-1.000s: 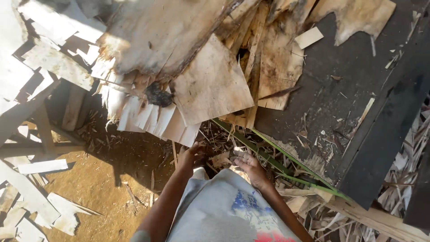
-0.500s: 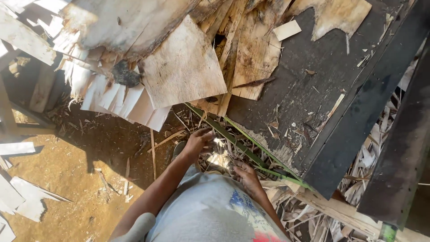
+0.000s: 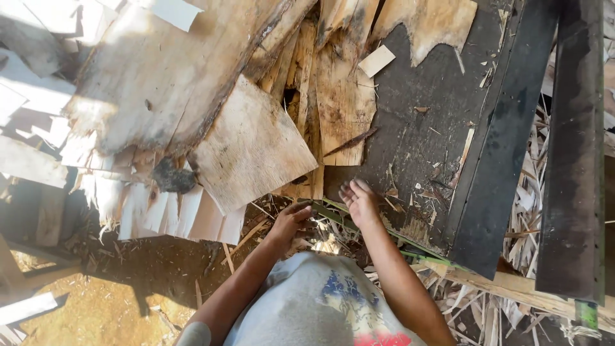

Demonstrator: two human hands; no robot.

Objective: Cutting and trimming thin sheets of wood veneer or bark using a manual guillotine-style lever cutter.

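Observation:
I look down at a heap of thin wood veneer sheets and scraps. My left hand [image 3: 291, 220] curls down over the splintered wood scraps [image 3: 323, 240] below a squarish tan veneer sheet [image 3: 253, 150]; whether it holds any of them is hidden. My right hand [image 3: 360, 202] is raised with palm up and fingers spread, holding nothing, at the near edge of a dark board [image 3: 426, 122]. A thin green strip [image 3: 384, 232] runs diagonally under both hands.
A large pale veneer sheet [image 3: 163, 77] lies at the upper left, torn veneer pieces [image 3: 343, 96] in the middle. Two dark planks [image 3: 570, 160] run along the right over loose wood strips [image 3: 487, 307]. Sandy ground [image 3: 96, 307] shows at lower left.
The view has swung and moved closer. My right hand has lifted from the scraps and opened palm up. My left hand stays down at the scraps.

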